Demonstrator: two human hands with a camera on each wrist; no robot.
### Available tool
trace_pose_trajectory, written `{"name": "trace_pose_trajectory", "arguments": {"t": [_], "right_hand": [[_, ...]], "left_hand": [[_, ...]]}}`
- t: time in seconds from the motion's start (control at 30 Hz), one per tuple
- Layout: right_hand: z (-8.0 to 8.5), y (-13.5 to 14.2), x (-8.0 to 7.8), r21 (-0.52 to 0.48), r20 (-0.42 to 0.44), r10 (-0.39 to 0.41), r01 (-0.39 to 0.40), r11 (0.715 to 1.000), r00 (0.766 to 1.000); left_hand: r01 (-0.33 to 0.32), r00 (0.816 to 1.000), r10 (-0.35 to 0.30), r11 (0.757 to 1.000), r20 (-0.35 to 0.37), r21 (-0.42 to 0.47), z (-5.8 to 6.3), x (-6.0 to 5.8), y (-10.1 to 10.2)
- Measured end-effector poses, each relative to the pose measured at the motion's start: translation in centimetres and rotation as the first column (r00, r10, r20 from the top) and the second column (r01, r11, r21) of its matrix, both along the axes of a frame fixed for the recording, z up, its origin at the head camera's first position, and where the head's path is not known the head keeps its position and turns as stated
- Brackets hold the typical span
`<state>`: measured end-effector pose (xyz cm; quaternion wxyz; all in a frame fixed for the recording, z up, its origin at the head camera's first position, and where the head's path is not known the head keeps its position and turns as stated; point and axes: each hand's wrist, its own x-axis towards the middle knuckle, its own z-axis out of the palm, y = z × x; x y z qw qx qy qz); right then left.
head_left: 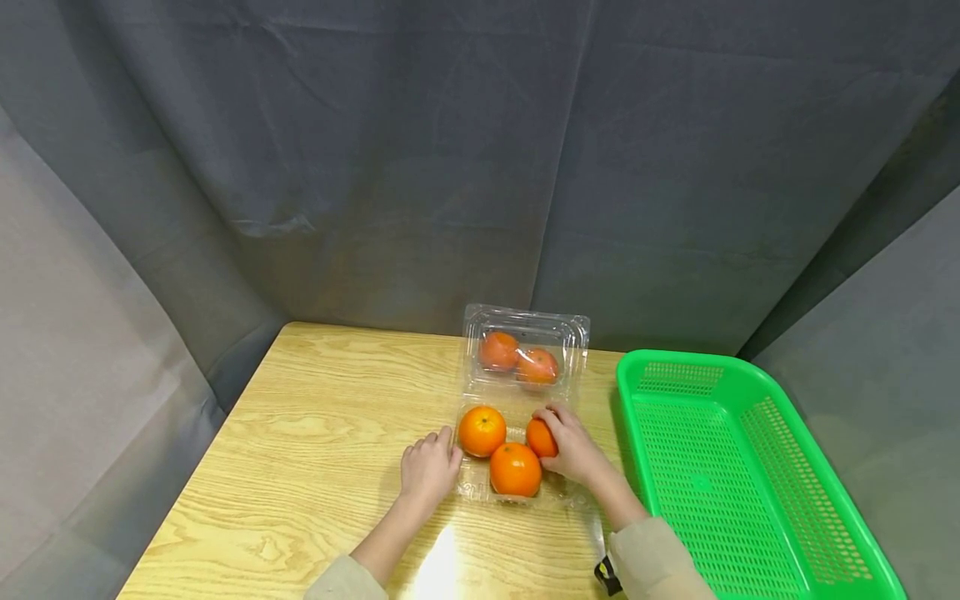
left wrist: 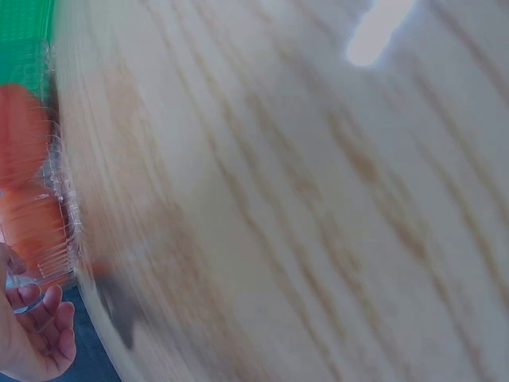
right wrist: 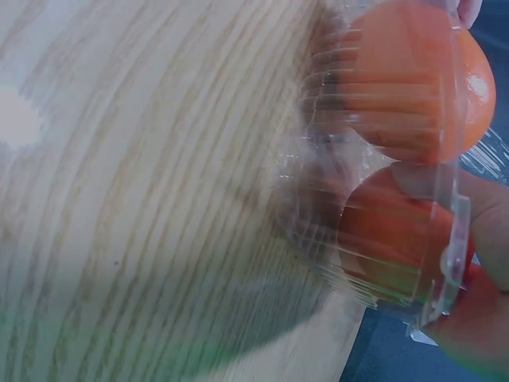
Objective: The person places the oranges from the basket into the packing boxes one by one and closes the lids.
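Observation:
A clear plastic clamshell container (head_left: 472,487) lies open on the table. In its near half sit an orange (head_left: 482,431) at the left and another orange (head_left: 516,469) at the front. My right hand (head_left: 576,446) grips a third orange (head_left: 540,437) at that half's right side; the right wrist view shows this orange (right wrist: 390,231) through the ribbed clear wall, thumb and fingers around it. At the container's left edge, my left hand (head_left: 430,468) holds the rim with curled fingers (left wrist: 52,318). Two redder round fruits (head_left: 498,350) show at the far half.
A green plastic basket (head_left: 633,417) stands on the right, close to my right forearm. The wooden table (head_left: 315,433) extends to the left. Dark grey curtain (head_left: 405,167) hangs behind the table. A small black item (head_left: 607,575) is by the right sleeve.

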<state>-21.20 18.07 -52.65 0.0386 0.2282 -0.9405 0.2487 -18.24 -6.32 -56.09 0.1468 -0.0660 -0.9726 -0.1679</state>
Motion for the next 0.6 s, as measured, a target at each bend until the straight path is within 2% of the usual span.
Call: {"name": "trace_pose_trajectory", "arguments": {"t": [0.3,0.6], "right_hand": [[-0.51,0.01,0.27,0.024,-0.031,-0.018,0.019,1.0,0.999],[-0.44,0.02,0.38,0.042,-0.024,-0.02,0.021,0.999,1.0]], "left_hand": [[0.002,1.0,-0.002,1.0,0.002,0.005,0.01,0.02,-0.01],[0.001,1.0,-0.001,1.0,-0.007,0.002,0.03,-0.03,-0.03]]}}
